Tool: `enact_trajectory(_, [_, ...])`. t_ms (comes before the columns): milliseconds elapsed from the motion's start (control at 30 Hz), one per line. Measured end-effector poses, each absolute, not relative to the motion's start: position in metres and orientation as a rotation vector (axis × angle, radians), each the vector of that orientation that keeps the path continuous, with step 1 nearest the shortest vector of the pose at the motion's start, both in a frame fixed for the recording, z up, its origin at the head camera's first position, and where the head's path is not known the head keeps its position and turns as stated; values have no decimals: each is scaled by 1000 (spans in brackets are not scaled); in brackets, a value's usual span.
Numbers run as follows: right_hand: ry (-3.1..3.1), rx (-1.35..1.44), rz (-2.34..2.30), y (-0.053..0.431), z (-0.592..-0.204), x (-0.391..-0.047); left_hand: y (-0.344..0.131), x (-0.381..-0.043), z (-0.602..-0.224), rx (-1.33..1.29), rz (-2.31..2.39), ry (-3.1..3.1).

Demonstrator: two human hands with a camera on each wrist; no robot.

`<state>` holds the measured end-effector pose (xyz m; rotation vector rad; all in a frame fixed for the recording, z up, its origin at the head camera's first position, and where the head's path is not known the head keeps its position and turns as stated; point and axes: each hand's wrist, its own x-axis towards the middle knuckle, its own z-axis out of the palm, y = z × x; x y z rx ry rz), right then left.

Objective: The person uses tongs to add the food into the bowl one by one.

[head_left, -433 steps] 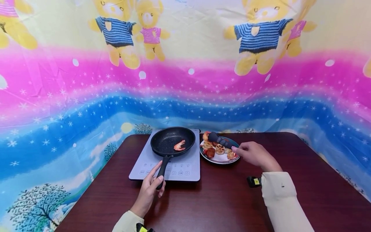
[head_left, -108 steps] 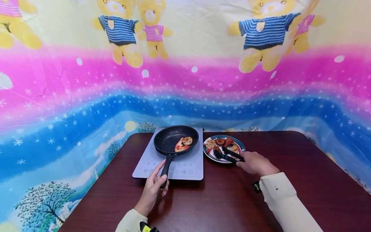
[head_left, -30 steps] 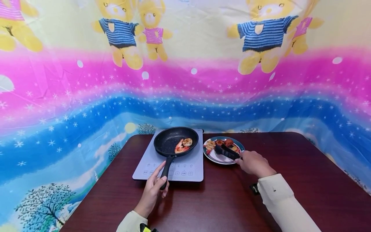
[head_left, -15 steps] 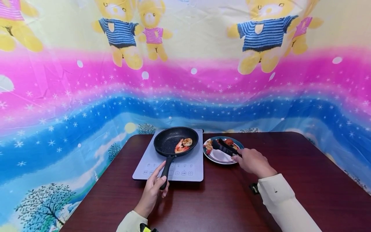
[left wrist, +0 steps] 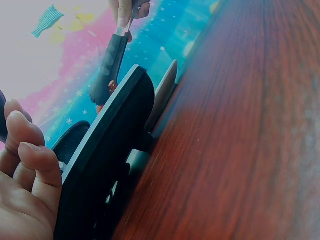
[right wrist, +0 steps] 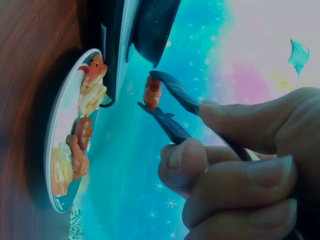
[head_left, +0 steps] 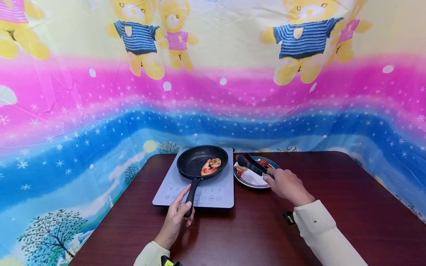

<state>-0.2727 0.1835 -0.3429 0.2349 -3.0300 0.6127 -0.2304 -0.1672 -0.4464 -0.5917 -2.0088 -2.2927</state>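
Note:
My left hand (head_left: 174, 220) grips the handle (head_left: 190, 199) of a black frying pan (head_left: 191, 166). In the pan lie an orange shrimp (head_left: 207, 170) and a round, browned slice (head_left: 215, 163) that looks like lotus root. My right hand (head_left: 288, 187) holds black-tipped tongs (head_left: 254, 168) above a plate (head_left: 253, 180). Between the tong tips, in the right wrist view, is a glossy red-brown piece of food (right wrist: 153, 93), lifted off the plate. Still on the plate are a shrimp (right wrist: 95, 70), a pale slice (right wrist: 92, 100), a small drumstick (right wrist: 78, 157) and other pieces.
Under the pan is a white induction cooktop (head_left: 159, 195) with touch keys along its front. The plate stands close to its right edge. Both rest on a dark red-brown wooden table (head_left: 246, 232). A printed bear curtain (head_left: 213, 92) hangs behind.
The lotus-like slice has joined the shrimp in the pan since 14.4 s ago. Over the last second the tongs rose and shifted left, taking the red-brown piece along. My left hand stays put.

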Motion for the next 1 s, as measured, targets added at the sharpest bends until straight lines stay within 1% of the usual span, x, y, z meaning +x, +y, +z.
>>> enact_trajectory(300, [-2944,334,598,177,-347,-271,-167,-230,-447,-596,-2294,-2006])
enact_trajectory(567, [-2911,405,644,161,-350,-270,-167,-231,-446,-570,-2302,-2012])
enact_trajectory(867, [-2853,560,713,148,-358,-266,-167,-231,-446,-548,-2305,-2026])
enact_trajectory(1000, [-2855,578,693,144,-361,-266,-167,-231,-446,-535,-2301,-2028])
